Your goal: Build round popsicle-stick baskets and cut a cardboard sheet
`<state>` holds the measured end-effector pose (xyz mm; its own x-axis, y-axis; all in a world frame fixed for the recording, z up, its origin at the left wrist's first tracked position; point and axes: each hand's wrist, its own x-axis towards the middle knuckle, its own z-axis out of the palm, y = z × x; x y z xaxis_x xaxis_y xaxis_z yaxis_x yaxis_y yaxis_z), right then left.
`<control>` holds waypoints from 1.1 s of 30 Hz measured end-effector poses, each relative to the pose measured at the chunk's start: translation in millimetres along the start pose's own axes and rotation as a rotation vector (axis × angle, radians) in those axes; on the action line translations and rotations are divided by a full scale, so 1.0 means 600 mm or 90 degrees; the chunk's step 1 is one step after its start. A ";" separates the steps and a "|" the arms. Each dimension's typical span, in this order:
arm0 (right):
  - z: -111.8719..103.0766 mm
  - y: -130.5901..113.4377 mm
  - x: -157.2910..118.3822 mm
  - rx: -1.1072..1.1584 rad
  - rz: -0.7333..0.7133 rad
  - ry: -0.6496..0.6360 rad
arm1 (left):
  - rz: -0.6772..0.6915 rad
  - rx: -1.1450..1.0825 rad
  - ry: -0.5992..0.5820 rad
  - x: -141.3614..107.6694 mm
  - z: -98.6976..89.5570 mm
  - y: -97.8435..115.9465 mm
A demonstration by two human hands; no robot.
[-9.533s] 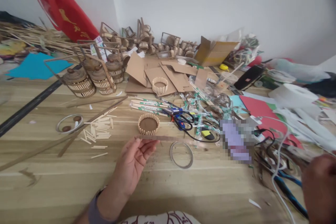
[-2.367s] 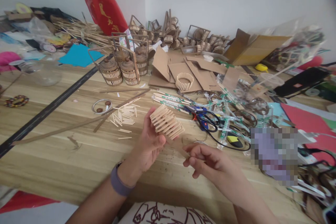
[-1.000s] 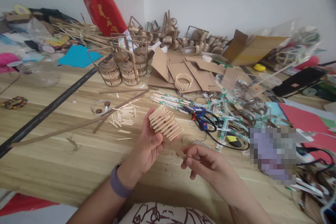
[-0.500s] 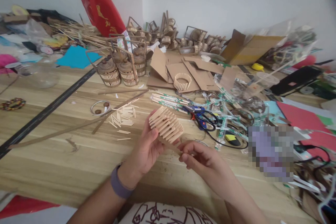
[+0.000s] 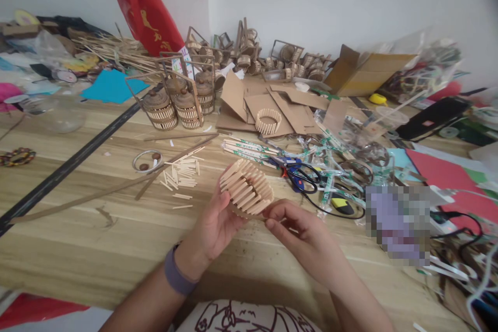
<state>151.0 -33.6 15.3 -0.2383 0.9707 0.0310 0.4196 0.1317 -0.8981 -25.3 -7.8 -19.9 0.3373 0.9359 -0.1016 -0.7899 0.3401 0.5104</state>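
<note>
A ring of short pale wooden sticks [image 5: 247, 188] is tilted in my left hand [image 5: 218, 218], with the thumb on its near left side. Along the ring's lower edge runs a thin brown strip, and my right hand [image 5: 290, 225] pinches its end between thumb and fingers. Left of the hands, loose short sticks [image 5: 182, 172] lie scattered on the wooden table [image 5: 148, 254]. Farther back, a second stick ring [image 5: 268, 121] stands on flat cardboard pieces [image 5: 260, 108].
Lidded stick baskets [image 5: 159, 109] stand behind the loose sticks, near a silvery hoop [image 5: 148, 161]. Scissors [image 5: 307, 174], wrapped sticks [image 5: 249, 150] and black cable lie right of the hands. Many small baskets [image 5: 249, 52], a red bag [image 5: 143, 10] and a cardboard box [image 5: 365, 72] line the wall.
The stick ring has turned in my left hand, showing more of its round opening. Less of the brown strip shows between the ring and my right hand. The view has shifted slightly.
</note>
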 end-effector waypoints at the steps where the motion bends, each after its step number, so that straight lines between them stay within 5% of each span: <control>1: 0.000 0.000 0.000 -0.007 -0.001 0.004 | 0.001 0.000 -0.003 0.000 0.000 0.000; 27: 0.005 0.011 0.013 -0.038 -0.071 0.040 | -0.014 0.012 -0.018 0.000 0.010 -0.008; 33: 0.007 0.010 0.010 -0.022 -0.085 0.044 | 0.006 0.059 0.051 0.002 0.011 -0.008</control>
<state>148.2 -27.8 8.2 -0.2330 0.9556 0.1806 0.4182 0.2661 -0.8685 -17.4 -8.7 -16.7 0.2842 0.9449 -0.1628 -0.7411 0.3242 0.5880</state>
